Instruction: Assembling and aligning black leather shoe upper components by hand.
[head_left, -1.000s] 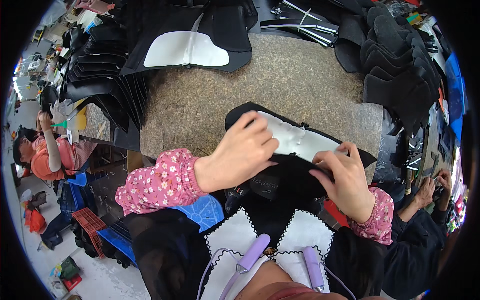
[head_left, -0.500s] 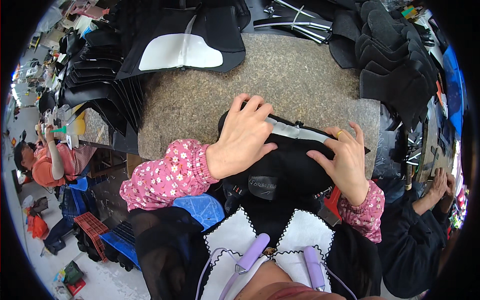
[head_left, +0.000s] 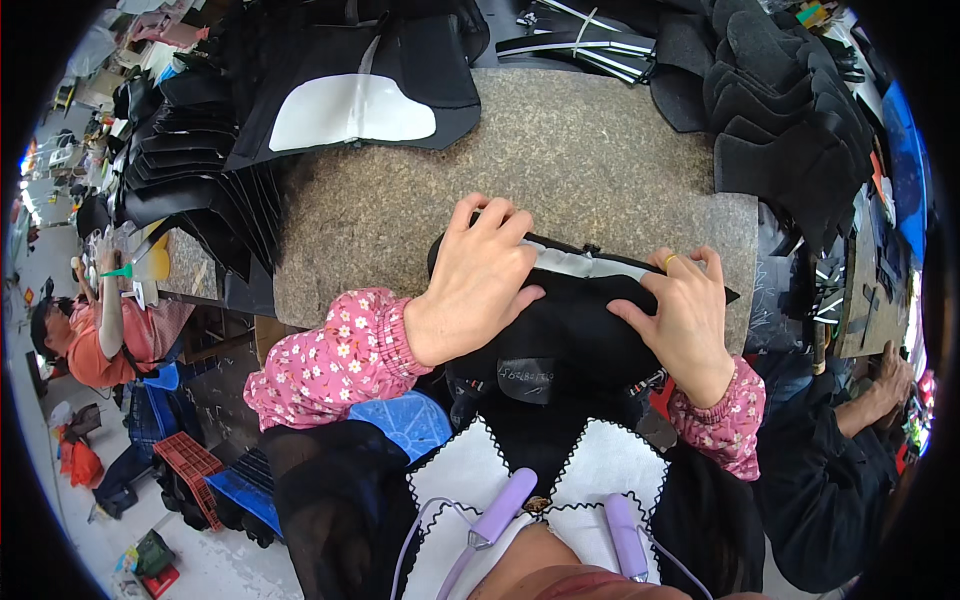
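In front of me a black shoe upper (head_left: 575, 310) is folded along its far edge, where a pale strip (head_left: 585, 264) shows. My left hand (head_left: 475, 275) is closed on its left part, fingers curled over the far edge and thumb on the near side. My right hand (head_left: 685, 318) grips the right end the same way, a ring on one finger. The fingertips behind the edge are partly hidden. A dark tab with handwriting (head_left: 527, 380) hangs from the near side of the upper.
The upper lies on a speckled brown work board (head_left: 390, 200). At the back left lies another black upper with a white patch (head_left: 350, 108). Stacked black pieces stand left (head_left: 185, 150) and right (head_left: 790, 130), near tied strips (head_left: 580, 45). Co-workers sit at left (head_left: 100, 335) and right (head_left: 835, 480).
The whole view has shifted slightly. Both hands keep their hold on the upper, with little movement against it. The right co-worker's hands have moved.
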